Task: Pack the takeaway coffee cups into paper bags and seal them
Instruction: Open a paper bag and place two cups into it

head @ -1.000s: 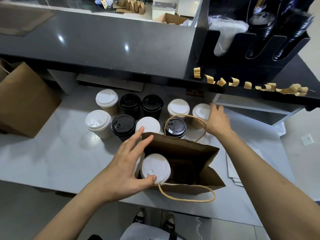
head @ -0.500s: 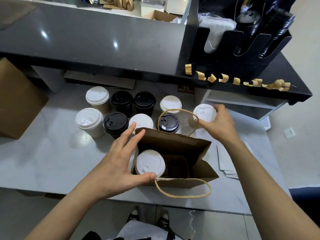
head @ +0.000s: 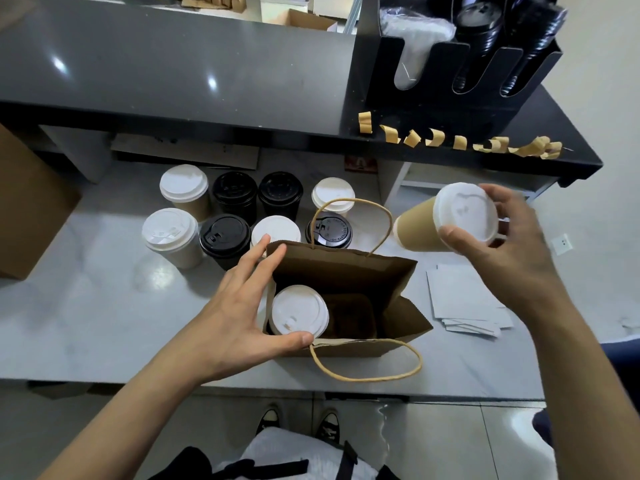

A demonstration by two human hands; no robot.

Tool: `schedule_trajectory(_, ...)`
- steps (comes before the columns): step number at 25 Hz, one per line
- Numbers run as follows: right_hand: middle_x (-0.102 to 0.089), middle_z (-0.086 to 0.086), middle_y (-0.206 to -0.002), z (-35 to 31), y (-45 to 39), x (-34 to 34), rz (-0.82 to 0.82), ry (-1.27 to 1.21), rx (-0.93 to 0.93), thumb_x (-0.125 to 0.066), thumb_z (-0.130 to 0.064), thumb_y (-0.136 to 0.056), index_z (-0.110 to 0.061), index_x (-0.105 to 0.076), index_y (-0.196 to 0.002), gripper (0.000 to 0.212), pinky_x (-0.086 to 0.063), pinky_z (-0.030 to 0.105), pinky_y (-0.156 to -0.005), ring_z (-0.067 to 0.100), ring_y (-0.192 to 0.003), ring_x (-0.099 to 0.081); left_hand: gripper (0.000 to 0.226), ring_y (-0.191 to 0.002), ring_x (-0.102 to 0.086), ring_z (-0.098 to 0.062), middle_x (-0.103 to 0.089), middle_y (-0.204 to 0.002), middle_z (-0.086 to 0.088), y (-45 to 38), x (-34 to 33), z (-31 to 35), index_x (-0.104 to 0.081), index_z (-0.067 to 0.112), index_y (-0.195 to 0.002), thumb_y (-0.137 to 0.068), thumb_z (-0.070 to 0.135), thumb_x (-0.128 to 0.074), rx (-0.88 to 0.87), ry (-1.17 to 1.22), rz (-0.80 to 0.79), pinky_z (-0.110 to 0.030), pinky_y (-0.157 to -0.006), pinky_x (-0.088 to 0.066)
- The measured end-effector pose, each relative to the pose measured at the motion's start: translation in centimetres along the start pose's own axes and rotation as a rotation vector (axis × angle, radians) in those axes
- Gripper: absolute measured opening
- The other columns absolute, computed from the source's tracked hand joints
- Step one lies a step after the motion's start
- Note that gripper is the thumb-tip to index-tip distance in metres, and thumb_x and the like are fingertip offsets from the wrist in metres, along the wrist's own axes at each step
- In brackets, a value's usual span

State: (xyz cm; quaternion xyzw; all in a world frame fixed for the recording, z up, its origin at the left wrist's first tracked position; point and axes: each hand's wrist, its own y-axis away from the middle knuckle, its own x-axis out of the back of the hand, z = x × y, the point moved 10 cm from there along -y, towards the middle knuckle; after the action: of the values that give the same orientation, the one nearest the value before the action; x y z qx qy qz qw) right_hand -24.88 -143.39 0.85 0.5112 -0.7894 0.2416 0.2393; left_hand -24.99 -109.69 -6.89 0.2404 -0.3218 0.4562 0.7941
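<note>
Cup (head: 446, 221), kraft with white lid, is gripped tilted in the right hand (head: 498, 244) above the tabletop (head: 86, 306). Left hand (head: 239, 306), fingers straight, braces the paper bag (head: 346, 271). Upright the cup, then lower it beside the bagged cup (head: 299, 313).

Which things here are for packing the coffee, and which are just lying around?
For the job:
- paper bag, steadied by the left hand
- cup inside the bag
- brown cup held by the right hand
- cups waiting on the counter
- tape strips, probably for sealing

Lying around:
- white cards
- lid rack
- big brown bag
</note>
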Motion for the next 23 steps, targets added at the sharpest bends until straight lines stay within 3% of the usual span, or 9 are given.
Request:
schedule_trajectory(2, -0.052, -0.001, -0.133, -1.5, 1.7, 2.0, 0.031, -0.065, 0.004, -0.078, -0.05, -0.075, -0.041, -0.049, -0.133, 0.065, -0.047, 0.022, -0.077, 0.018, -0.108, -0.057, 0.121, -0.152, -0.006, -0.003, 0.014, -0.16, 0.036, 0.0, -0.1, 0.0, -0.004, 0.048, -0.157, -0.06, 0.082, -0.067, 0.003, 0.007, -0.01, -0.032, -0.119, -0.02)
schedule_trajectory(5, -0.059, -0.008, -0.126, -3.2, 3.6, 3.6, 0.029, -0.181, 0.0, -0.068, -0.06, -0.066, -0.05, -0.054, -0.125, 0.062, -0.048, 0.025, -0.079, 0.009, -0.105, -0.061, 0.121, -0.152, -0.007, -0.003, 0.013, -0.16, 0.036, -0.2, -0.1, -0.1, -0.004, 0.049, -0.157, -0.06, 0.084, -0.066, -0.003, 0.008, -0.009, -0.034, -0.12, -0.02)
schedule_trajectory(11, -0.062, -0.025, -0.11, -5.4, 5.2, 3.2, -0.106, -0.237, 0.034, -0.064, -0.06, -0.062, -0.055, -0.057, -0.12, 0.058, -0.051, 0.011, -0.069, -0.004, -0.095, -0.063, 0.121, -0.152, -0.006, -0.003, 0.014, -0.16, 0.035, -0.4, -0.2, -0.2, -0.003, 0.05, -0.157, -0.059, 0.084, -0.065, 0.001, 0.008, -0.016, -0.035, -0.121, -0.02)
schedule_trajectory(13, -0.063, -0.025, -0.11, -5.7, 5.6, 1.4, -0.21, -0.237, 0.054, -0.068, -0.058, -0.063, -0.053, -0.057, -0.122, 0.06, -0.054, 0.017, -0.073, 0.002, -0.101, -0.063, 0.121, -0.152, -0.006, -0.004, 0.014, -0.16, 0.035, -0.3, -0.2, -0.3, -0.003, 0.05, -0.157, -0.059, 0.084, -0.066, 0.003, 0.003, -0.019, -0.034, -0.121, -0.02)
schedule_trajectory(17, -0.057, -0.018, -0.127, -6.4, 6.5, -3.0, -0.391, -0.09, 0.115, -0.073, -0.063, -0.064, -0.051, -0.051, -0.131, 0.071, -0.053, 0.036, -0.097, 0.008, -0.116, -0.058, 0.121, -0.152, -0.004, -0.003, 0.015, -0.16, 0.034, -0.1, -0.3, -0.3, -0.001, 0.05, -0.157, -0.059, 0.084, -0.065, 0.004, -0.008, -0.024, -0.033, -0.121, -0.019)
schedule_trajectory(23, -0.043, -0.022, -0.125, -8.2, 6.9, -8.4, -0.57, 0.107, 0.19, -0.076, -0.059, -0.069, -0.055, -0.04, -0.135, 0.075, -0.047, 0.028, -0.096, 0.001, -0.115, -0.049, 0.122, -0.153, -0.004, -0.006, 0.014, -0.162, 0.031, 0.1, -0.3, -0.2, -0.001, 0.05, -0.157, -0.058, 0.084, -0.065, -0.001, -0.001, -0.02, -0.035, -0.123, -0.019)
